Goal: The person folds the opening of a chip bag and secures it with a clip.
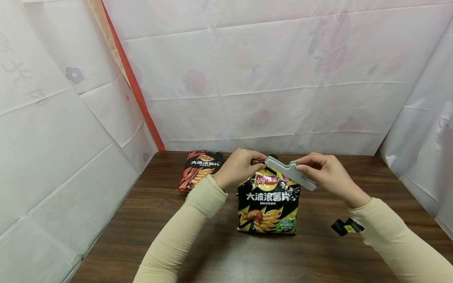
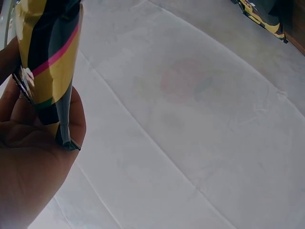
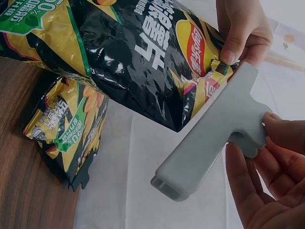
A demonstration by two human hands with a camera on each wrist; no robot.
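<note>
A black and yellow bag of potato chips (image 1: 267,204) stands upright on the wooden table, its top folded over. My left hand (image 1: 242,165) pinches the folded top at its left end; in the left wrist view the fingers and thumb of that hand (image 2: 43,129) lie on both sides of the bag (image 2: 52,52). A grey bag clip (image 1: 291,173) slants across the bag's top right corner. My right hand (image 1: 325,173) pinches its handle between thumb and fingers. In the right wrist view the clip (image 3: 205,138) lies alongside the folded top; whether its jaws grip the bag I cannot tell.
A red and black chip bag (image 1: 198,171) lies at the back left of the table (image 1: 159,236). Behind the held bag is another yellow and black bag (image 3: 71,129) with a black clip-like piece on its edge. White patterned sheets (image 1: 265,78) hang around the table.
</note>
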